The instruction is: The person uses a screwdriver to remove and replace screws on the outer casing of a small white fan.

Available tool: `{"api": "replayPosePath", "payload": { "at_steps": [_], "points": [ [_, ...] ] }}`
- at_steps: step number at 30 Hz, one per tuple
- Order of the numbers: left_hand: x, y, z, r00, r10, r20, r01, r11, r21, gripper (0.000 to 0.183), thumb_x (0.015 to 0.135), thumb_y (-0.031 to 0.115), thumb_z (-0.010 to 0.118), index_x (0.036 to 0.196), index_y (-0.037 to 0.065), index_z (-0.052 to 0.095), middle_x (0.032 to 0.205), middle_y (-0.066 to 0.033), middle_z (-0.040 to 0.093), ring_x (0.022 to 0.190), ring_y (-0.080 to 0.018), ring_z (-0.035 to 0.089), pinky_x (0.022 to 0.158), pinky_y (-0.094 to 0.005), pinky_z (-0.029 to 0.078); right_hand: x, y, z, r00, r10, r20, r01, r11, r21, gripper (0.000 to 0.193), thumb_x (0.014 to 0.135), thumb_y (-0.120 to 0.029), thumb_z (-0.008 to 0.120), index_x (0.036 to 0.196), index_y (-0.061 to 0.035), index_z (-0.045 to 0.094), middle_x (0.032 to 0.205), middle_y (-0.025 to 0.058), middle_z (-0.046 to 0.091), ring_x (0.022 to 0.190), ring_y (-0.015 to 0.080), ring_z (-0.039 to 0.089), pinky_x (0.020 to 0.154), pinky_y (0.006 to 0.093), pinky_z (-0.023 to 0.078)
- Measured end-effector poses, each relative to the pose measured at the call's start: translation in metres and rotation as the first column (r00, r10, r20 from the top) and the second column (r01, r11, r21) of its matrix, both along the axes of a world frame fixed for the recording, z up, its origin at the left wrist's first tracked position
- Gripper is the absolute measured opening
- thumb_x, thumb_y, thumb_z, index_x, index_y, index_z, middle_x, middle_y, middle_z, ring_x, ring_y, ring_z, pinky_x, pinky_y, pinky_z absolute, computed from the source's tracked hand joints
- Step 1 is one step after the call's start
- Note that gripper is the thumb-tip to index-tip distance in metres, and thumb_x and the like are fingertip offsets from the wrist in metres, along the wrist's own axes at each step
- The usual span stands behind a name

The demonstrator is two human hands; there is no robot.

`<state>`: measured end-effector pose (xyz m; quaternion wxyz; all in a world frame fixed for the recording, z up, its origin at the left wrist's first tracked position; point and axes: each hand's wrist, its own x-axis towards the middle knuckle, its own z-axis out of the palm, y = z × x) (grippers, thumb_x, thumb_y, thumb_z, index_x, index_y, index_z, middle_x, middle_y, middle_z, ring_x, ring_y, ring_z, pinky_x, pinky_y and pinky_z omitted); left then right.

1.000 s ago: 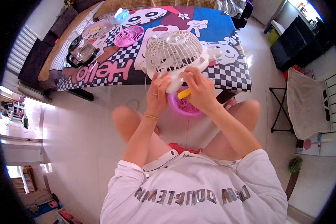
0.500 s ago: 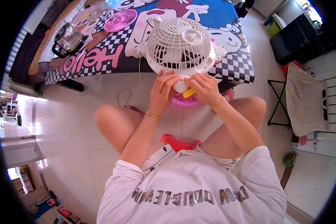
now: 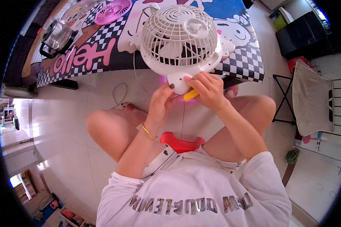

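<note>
A white fan (image 3: 178,34) with a domed cage sits at the table's near edge, its rounded lobe (image 3: 180,78) toward me. A small dark hole shows in the lobe. My left hand (image 3: 161,102) grips the lobe's left side, fingers partly hidden beneath it. By its fingertips is a small dark round piece (image 3: 172,86), too small to name. My right hand (image 3: 207,89) is closed around a screwdriver (image 3: 191,95) with a yellow handle; its thin metal shaft sticks out past the hand to the upper right. The right fingertips touch the lobe's right side.
A pink fan grille (image 3: 113,11) and a glass jug (image 3: 57,38) with a black handle lie left on the patterned tablecloth (image 3: 87,56). A white cord (image 3: 135,72) hangs over the edge. A red stool (image 3: 182,143) is under me; a folding chair (image 3: 312,98) stands right.
My left hand has dropped lower on the lobe, and the dark piece now shows at its fingertips. The lobe is more exposed. My right hand still holds the screwdriver, its shaft now showing more.
</note>
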<state>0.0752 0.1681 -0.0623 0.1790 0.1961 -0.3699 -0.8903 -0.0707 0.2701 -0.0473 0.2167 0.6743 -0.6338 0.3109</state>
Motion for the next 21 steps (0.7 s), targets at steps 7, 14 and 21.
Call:
{"api": "replayPosePath", "payload": {
  "at_steps": [7,14,21],
  "points": [
    [-0.003,-0.001,0.007,0.995,-0.038,0.089,0.043,0.998,-0.051,0.029,0.086,0.014,0.052,0.110,-0.004,0.053,0.103,-0.0103,0.059,0.094,-0.0158,0.058,0.085,-0.0285,0.047,0.003,0.007,0.012,0.991,-0.003,0.135,-0.014,0.992,0.126,0.036,0.064,-0.019,0.063,0.098,-0.0085,0.056,0.077,0.0022,0.050,0.066,0.0177,0.057,0.054,0.0282,0.047],
    [-0.008,0.006,0.001,0.994,-0.082,0.071,0.083,0.996,-0.014,0.033,0.085,0.014,0.052,0.112,-0.004,0.049,0.108,-0.0124,0.058,0.096,-0.0193,0.059,0.087,-0.0335,0.048,0.001,0.011,0.056,0.797,0.085,0.599,-0.076,0.996,-0.039,0.018,0.074,-0.018,0.053,0.084,-0.0029,0.055,0.081,0.0065,0.046,0.069,0.0163,0.045,0.057,0.0242,0.034],
    [-0.014,0.014,-0.008,0.993,-0.074,0.088,0.079,0.995,-0.055,0.032,0.086,0.012,0.050,0.114,-0.004,0.047,0.108,-0.0101,0.056,0.097,-0.0184,0.058,0.087,-0.0309,0.048,0.018,0.006,0.082,0.549,-0.095,0.830,0.036,0.995,0.091,0.013,0.086,-0.015,0.050,0.081,-0.0034,0.049,0.061,0.0059,0.049,0.053,0.0140,0.045,0.051,0.0260,0.037]
  ]
}}
